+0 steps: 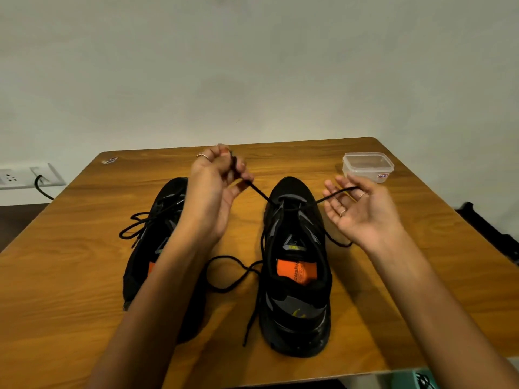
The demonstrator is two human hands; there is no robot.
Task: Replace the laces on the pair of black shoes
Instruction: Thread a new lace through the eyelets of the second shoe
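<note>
While left hand [216, 178] pinches lace [259, 193], hiding left shoe [157, 220]; right hand [356, 209] spread.

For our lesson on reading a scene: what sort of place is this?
Probably a room in a home or office: a wooden table against a plain wall, with a wall socket beside it and a small plastic container on it.

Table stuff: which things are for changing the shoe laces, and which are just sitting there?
For the job: right shoe, left shoe, black lace, left hand pinching it, right hand under it.

Just lying about: plastic tub, sticker, wall socket.
</note>
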